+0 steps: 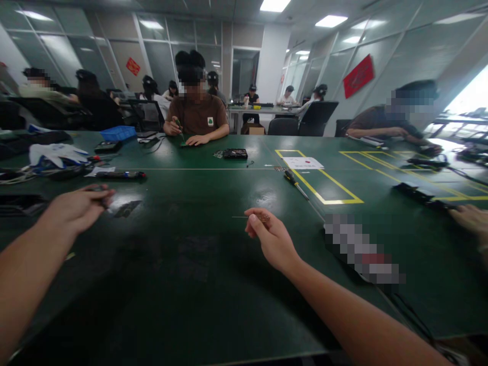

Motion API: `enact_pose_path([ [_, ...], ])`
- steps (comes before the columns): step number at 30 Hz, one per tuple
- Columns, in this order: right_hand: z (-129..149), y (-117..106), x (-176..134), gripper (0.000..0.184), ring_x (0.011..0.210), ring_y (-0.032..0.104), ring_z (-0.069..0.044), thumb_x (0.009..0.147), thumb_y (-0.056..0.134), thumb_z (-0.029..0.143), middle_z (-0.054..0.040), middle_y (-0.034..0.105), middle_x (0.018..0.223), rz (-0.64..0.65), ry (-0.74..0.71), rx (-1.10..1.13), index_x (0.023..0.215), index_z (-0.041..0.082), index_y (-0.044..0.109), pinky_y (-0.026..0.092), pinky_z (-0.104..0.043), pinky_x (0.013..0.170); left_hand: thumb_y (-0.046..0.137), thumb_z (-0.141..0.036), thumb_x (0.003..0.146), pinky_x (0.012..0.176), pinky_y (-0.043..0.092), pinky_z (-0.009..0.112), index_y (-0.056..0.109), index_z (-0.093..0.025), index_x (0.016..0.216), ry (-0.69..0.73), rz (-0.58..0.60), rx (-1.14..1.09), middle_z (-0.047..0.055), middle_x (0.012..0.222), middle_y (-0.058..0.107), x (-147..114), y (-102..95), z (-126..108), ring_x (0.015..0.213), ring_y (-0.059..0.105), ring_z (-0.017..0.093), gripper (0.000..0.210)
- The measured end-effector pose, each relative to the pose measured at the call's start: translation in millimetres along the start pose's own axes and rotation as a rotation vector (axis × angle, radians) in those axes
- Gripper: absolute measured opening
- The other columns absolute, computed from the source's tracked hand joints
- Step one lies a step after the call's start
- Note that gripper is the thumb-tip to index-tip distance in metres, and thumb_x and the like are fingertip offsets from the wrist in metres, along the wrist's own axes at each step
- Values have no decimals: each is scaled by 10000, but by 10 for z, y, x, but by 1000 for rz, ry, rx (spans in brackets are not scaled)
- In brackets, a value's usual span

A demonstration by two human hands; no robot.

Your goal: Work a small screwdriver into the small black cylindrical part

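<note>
My right hand is raised above the green table, its fingers curled. A thin straight metal rod sticks out to the left from between them. Small brownish metal bits show in the curled fingers; I cannot make out what they are. Over the table's left side, my left hand is blurred, with thumb and fingers pinched together. Something small and dark seems to be at its fingertips. Just right of those fingertips lies a flat dark patch or bag.
A screwdriver lies beyond my right hand, near yellow tape and a white card. A blurred-out long object lies to the right. Gloves and a marker-like stick are at left. A co-worker sits opposite.
</note>
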State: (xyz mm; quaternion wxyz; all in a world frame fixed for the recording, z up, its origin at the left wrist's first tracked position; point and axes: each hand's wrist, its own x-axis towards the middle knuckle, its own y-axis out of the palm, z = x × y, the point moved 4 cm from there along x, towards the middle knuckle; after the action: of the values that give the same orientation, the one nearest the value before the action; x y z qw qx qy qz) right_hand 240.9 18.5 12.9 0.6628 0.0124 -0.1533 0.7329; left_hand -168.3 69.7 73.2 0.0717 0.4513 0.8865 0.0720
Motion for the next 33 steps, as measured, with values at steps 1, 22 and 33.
enact_pose_path([
  [1,20,-14,-9,302,729,597,-166,999,535,461,-7,619,773,-16,-12,-14,1105,214,674,486,-309,686,502,66,909,596,485,186,637,-78,856,-49,71,7,16,785,646,-35,183,150,683,626,96,205],
  [22,283,-97,-152,145,628,598,-139,987,589,333,1,659,753,-111,-317,-247,1017,215,667,451,-272,602,759,-177,826,1027,513,430,711,-242,1188,573,741,528,29,1178,745,-1445,1375,1098,1109,685,236,371],
  [33,408,-39,-175,101,787,675,-169,979,578,245,-35,718,905,-20,-431,-450,1018,208,663,497,-293,730,736,-146,828,1021,517,425,712,-249,1197,618,789,546,28,1186,745,-1465,1378,1110,1118,687,238,384],
])
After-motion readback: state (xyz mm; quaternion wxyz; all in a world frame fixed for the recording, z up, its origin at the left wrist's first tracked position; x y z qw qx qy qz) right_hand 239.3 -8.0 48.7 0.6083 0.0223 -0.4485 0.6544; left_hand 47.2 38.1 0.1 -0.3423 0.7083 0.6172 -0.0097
